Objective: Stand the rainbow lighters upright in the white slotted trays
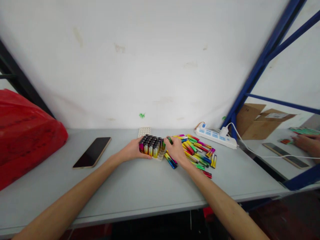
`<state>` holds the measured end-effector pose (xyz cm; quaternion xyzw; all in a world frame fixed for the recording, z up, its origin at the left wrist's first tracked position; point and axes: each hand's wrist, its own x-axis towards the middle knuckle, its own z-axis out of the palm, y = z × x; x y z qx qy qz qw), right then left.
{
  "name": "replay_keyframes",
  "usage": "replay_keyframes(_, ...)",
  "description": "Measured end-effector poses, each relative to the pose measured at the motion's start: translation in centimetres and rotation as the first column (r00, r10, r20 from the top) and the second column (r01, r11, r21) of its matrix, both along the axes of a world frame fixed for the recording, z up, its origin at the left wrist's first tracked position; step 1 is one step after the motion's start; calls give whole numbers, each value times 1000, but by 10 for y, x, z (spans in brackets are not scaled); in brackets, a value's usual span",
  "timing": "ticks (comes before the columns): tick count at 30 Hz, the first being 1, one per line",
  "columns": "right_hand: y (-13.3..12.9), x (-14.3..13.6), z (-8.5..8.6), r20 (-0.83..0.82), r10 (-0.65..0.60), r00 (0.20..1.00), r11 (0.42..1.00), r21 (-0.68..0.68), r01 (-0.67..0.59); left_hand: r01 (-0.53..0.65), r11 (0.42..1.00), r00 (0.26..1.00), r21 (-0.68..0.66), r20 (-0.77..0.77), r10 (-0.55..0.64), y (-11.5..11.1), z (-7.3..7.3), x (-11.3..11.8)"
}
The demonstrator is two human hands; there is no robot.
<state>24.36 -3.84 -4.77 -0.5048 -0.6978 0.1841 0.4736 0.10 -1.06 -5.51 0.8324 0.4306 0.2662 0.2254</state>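
My left hand point(133, 149) cups the left side of the upright lighters point(151, 146) in a pale tray point(160, 157), while my right hand point(177, 150) pinches a greenish lighter point(170, 140) at its right end. Loose lighters point(192, 146) (a shiny, many-coloured jumble) lie to my right near a white power strip point(215, 137); a phone point(92, 152) lies on the bench point(140, 190) to my left, beside a red bag point(27, 133).
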Motion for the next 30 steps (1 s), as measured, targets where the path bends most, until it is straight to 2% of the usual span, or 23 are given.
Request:
replay_keyframes(5, 0, 8, 6, 31, -4, 1000, 1000, 28, 4, 23, 1000, 1000, -1, 17, -23, 0, 1, 0)
replay_keyframes(10, -5, 18, 17, 42, 138, 990, 990, -1, -138, 14, 1000, 1000, -16, 15, -14, -2, 3, 1)
replay_keyframes(12, -8, 21, 23, 123, 187, 975, 980, 47, -194, 2, 1000, 1000, -11, 13, -2, -2, 3, 2)
replay_keyframes(15, -9, 25, 29, 293, 183, 938, 961, 146, -233, 6, 1000, 1000, -17, 15, -6, -3, 3, 2)
replay_keyframes(20, -6, 29, 28, 399, 219, 890, 968, 29, -250, 4, 1000, 1000, -24, 10, -4, -3, 3, 2)
replay_keyframes(23, -4, 30, 25, 432, 215, 876, 970, 8, -242, 1, 1000, 1000, -17, -4, -1, -3, 3, 2)
replay_keyframes(30, -4, 32, 29, 597, 231, 769, 971, -96, -218, -1, 1000, 1000, -25, -5, 1, -3, 3, 2)
